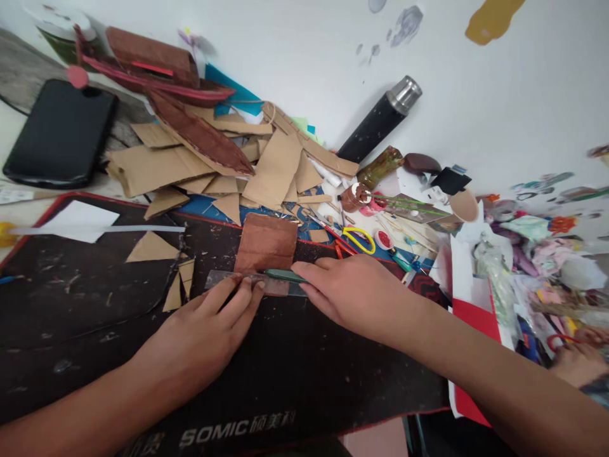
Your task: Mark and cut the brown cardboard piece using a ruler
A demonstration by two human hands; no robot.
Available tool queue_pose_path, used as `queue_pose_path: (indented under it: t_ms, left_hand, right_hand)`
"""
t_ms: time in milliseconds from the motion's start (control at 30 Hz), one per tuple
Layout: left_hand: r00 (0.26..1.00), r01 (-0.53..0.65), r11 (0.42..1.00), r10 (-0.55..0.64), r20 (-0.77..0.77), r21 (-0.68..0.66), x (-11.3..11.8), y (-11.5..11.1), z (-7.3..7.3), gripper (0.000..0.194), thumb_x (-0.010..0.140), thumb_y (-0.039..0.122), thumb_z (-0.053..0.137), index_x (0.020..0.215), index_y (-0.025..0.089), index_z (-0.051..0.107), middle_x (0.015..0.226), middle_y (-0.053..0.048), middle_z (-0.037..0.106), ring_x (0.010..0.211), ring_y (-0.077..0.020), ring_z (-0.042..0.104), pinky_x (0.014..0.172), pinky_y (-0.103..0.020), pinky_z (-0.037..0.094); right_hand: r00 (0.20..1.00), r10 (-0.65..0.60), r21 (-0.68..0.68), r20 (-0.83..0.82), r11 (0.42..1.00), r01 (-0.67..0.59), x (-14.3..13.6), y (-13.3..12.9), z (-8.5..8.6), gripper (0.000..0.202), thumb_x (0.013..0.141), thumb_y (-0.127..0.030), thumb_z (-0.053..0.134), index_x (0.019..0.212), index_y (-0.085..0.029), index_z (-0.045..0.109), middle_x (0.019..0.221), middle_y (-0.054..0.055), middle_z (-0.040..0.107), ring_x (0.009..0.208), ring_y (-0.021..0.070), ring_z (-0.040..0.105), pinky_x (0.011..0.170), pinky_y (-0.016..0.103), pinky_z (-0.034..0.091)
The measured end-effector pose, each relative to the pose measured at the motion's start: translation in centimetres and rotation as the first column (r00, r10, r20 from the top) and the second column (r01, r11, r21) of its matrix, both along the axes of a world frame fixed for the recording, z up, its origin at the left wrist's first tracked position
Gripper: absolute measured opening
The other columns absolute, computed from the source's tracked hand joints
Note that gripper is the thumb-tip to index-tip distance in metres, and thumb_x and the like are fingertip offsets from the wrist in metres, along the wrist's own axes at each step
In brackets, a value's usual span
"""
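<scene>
A brown-painted piece of cardboard (pixel 266 244) lies on the black mat, with a clear plastic ruler (pixel 280 288) across its near part. My left hand (pixel 216 327) bears down on the ruler, its bent fingertips close together and holding it against the cardboard. In my right hand (pixel 349 292) is a green craft knife (pixel 284 275), closed in between thumb and fingers. The knife lies along the ruler's upper edge, over the cardboard. Its blade tip is too small to make out beside my left fingertips.
Cardboard scraps (pixel 162 162) are heaped behind the mat (pixel 295 362), near a brown model boat (pixel 157 63). Yellow-handled scissors (pixel 359 240) and a black thermos (pixel 375 120) stand or lie beyond. At right, another person's hand (pixel 578 365) is beside a red-and-white box (pixel 476 317).
</scene>
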State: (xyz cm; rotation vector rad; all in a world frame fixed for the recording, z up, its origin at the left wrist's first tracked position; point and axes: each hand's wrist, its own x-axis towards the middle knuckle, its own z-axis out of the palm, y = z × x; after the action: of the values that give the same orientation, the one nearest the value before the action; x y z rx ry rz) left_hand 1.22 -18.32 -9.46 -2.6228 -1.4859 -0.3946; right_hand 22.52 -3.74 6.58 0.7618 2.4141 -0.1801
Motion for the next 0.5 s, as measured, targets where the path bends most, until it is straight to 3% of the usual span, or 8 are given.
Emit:
queue_pose_path:
  t_ms: [200, 500]
  left_hand:
    - [1.0, -0.001, 1.0, 0.001, 0.008, 0.009, -0.02, 0.13, 0.13, 0.059, 0.096, -0.002, 0.05, 0.15, 0.005, 0.073, 0.144, -0.025, 0.076, 0.135, -0.0383, 0.07, 0.098, -0.046, 0.068]
    - [0.999, 0.013, 1.0, -0.013, 0.033, -0.006, -0.01, 0.04, -0.01, 0.061, 0.095, -0.001, 0.052, 0.153, 0.002, 0.069, 0.144, -0.027, 0.075, 0.136, -0.0404, 0.069, 0.1, -0.048, 0.065]
  right_hand:
    - [0.999, 0.011, 0.0, -0.045, 1.0, -0.011, 0.39, 0.0, -0.49, 0.035, 0.121, -0.03, 0.051, 0.149, -0.019, 0.069, 0.11, 0.011, 0.084, 0.087, 0.0231, 0.079, 0.059, 0.034, 0.023]
    - [0.997, 0.043, 0.023, -0.07, 0.999, -0.041, -0.03, -0.1, -0.88, 0.031, 0.116, -0.026, 0.06, 0.144, -0.018, 0.071, 0.107, 0.01, 0.085, 0.081, 0.0213, 0.077, 0.06, 0.031, 0.034]
